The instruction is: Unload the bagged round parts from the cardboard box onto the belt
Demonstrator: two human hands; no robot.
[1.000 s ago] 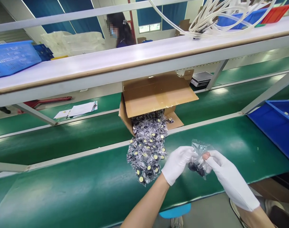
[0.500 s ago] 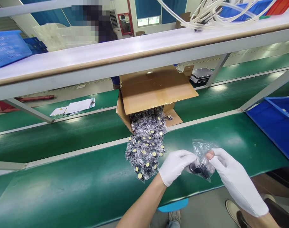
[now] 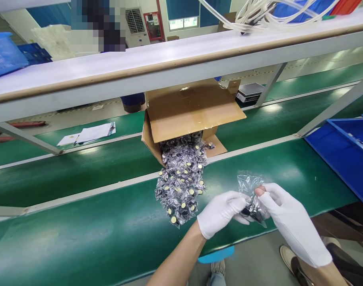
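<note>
Both of my hands wear white gloves and grip one clear plastic bag (image 3: 249, 183) above the front edge of the green bench. Dark parts show through its lower end; their exact kind cannot be made out. My left hand (image 3: 224, 211) pinches the bag's left side, with fingers reaching under the dark parts. At the bag's right side, my right hand (image 3: 281, 202) pinches the film, with bare fingertips showing. Left of my hands lies a heap of small bagged parts (image 3: 181, 186) with pale yellow round tops, spilling from an open cardboard box (image 3: 196, 111).
The green bench (image 3: 88, 234) runs across the view, with a white-edged shelf (image 3: 157, 65) above it. A blue bin (image 3: 339, 155) stands at the right. Papers (image 3: 93, 133) lie on the far green surface. Pale tubes (image 3: 259, 18) are coiled on the shelf. Someone stands behind it.
My left fingers have closed further around the dark parts in the bag, covering more of them. The view has shifted slightly. The person behind the shelf has moved left.
</note>
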